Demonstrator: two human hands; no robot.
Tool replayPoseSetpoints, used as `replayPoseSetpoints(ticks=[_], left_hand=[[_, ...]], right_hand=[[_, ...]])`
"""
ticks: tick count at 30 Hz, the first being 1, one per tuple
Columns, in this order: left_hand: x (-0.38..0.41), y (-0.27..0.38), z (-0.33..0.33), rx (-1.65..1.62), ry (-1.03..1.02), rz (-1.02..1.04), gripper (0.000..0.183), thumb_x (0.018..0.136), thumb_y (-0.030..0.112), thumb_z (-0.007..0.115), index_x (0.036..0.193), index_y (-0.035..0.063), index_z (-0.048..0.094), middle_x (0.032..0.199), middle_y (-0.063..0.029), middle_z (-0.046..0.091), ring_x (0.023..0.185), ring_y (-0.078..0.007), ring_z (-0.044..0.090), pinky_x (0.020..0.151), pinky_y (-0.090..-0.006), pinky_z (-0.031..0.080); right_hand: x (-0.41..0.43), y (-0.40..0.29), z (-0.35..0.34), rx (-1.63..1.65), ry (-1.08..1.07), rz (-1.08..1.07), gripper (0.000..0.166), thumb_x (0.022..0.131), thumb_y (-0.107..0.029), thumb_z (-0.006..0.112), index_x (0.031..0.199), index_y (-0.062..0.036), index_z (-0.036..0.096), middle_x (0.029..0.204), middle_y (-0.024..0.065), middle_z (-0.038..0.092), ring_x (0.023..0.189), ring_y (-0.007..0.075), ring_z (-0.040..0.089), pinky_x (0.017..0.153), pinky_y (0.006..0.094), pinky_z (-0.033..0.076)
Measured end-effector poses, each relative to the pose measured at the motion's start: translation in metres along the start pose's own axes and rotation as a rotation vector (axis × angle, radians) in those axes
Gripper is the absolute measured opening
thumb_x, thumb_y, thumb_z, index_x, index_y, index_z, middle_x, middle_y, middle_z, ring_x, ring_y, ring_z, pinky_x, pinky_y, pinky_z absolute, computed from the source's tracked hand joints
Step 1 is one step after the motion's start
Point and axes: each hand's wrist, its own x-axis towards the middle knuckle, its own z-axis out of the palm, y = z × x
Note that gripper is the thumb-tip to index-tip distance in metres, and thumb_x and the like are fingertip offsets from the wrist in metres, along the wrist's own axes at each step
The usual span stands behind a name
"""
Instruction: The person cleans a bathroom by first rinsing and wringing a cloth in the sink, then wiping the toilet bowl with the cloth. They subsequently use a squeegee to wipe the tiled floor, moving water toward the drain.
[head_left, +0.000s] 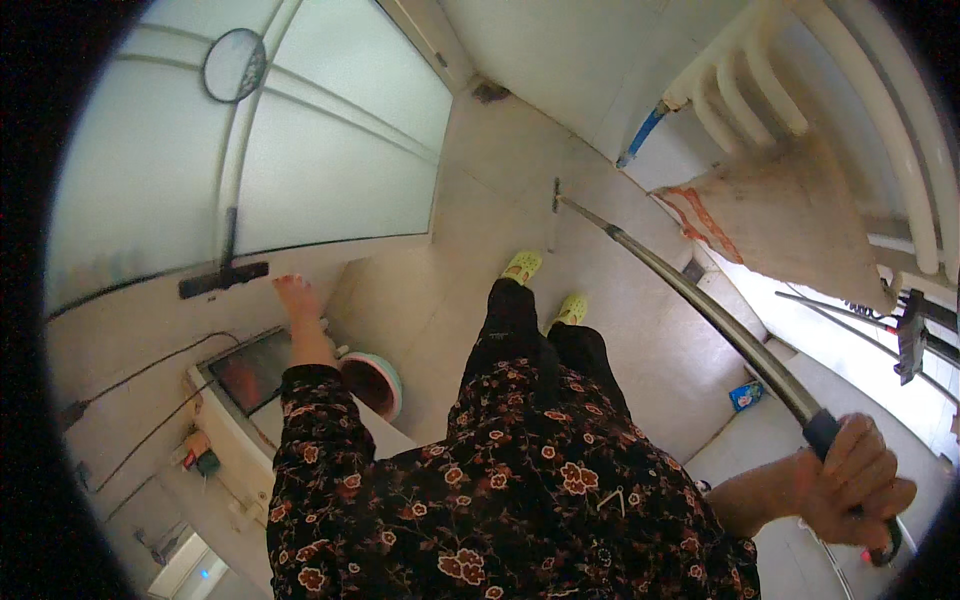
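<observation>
My right hand is wrapped around the black grip of a long metal pole. The pole slants away across the floor and ends in a narrow dark crosspiece, seen nearly edge-on, beyond my feet. My left hand reaches out with nothing visible in it. Its fingertips are close to the right end of a black T-shaped squeegee by the frosted glass door; whether they touch the wall I cannot tell. Below that hand is a white appliance with a dark glossy top panel.
My yellow-green clogs stand on the tiled floor. A round basin sits left of my legs. To the right, a beige cloth hangs from a white radiator. A blue packet lies near the wall; cords run at left.
</observation>
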Motion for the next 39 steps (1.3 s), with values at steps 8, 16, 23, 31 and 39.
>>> replayPoseSetpoints(ticks=[8, 16, 23, 31, 39], left_hand=[[0.032, 0.005, 0.016, 0.039, 0.304, 0.114, 0.029, 0.088, 0.035, 0.041, 0.098, 0.0084, 0.043, 0.099, -0.0042, 0.042, 0.095, -0.0222, 0.041, 0.093, -0.0412, 0.031], [-0.094, -0.231, 0.169, 1.301, -0.55, 0.45, 0.062, 0.074, 0.019, 0.065, 0.128, 0.0037, 0.037, 0.122, -0.0142, 0.045, 0.117, -0.0256, 0.041, 0.099, -0.0349, 0.032], [-0.208, -0.318, 0.377, 1.081, -1.317, 0.666, 0.027, 0.063, 0.025, 0.074, 0.078, 0.0092, 0.058, 0.068, -0.0102, 0.055, 0.078, -0.0318, 0.053, 0.074, -0.042, 0.04], [-0.314, -0.421, 0.341, 1.279, -1.661, 0.813, 0.026, 0.073, 0.031, 0.063, 0.064, 0.0074, 0.056, 0.071, -0.0116, 0.055, 0.08, -0.031, 0.052, 0.076, -0.0409, 0.039], [-0.423, -0.495, 0.303, 1.189, -1.74, 0.814, 0.021, 0.07, 0.025, 0.063, 0.063, 0.0061, 0.059, 0.068, -0.0144, 0.056, 0.076, -0.0336, 0.053, 0.076, -0.042, 0.039]], right_hand=[[0.053, 0.121, 0.086, -0.137, 0.18, 0.06, 0.03, 0.092, -0.025, 0.038, 0.064, -0.0175, 0.029, 0.047, -0.004, 0.028, 0.04, 0.0052, 0.022, 0.044, 0.0222, 0.024], [0.051, 0.17, 0.08, -0.181, 0.116, 0.153, 0.018, 0.088, -0.012, 0.042, 0.075, -0.0156, 0.03, 0.047, 0.0017, 0.031, 0.038, 0.0105, 0.025, 0.039, 0.0278, 0.027], [-0.016, 0.135, 0.022, -0.4, 0.377, 0.367, 0.024, 0.087, -0.017, 0.049, 0.076, -0.0139, 0.028, 0.054, 0.001, 0.034, 0.047, 0.0122, 0.032, 0.048, 0.0327, 0.029], [-0.107, 0.06, -0.077, -0.393, 0.687, 0.331, 0.024, 0.092, -0.02, 0.042, 0.076, -0.0155, 0.026, 0.056, -0.0023, 0.028, 0.051, 0.0085, 0.029, 0.054, 0.0292, 0.026], [-0.177, 0.005, -0.17, -0.411, 0.817, 0.289, 0.026, 0.093, -0.015, 0.038, 0.07, -0.0148, 0.026, 0.056, -0.0029, 0.023, 0.052, 0.0073, 0.024, 0.058, 0.028, 0.025]])
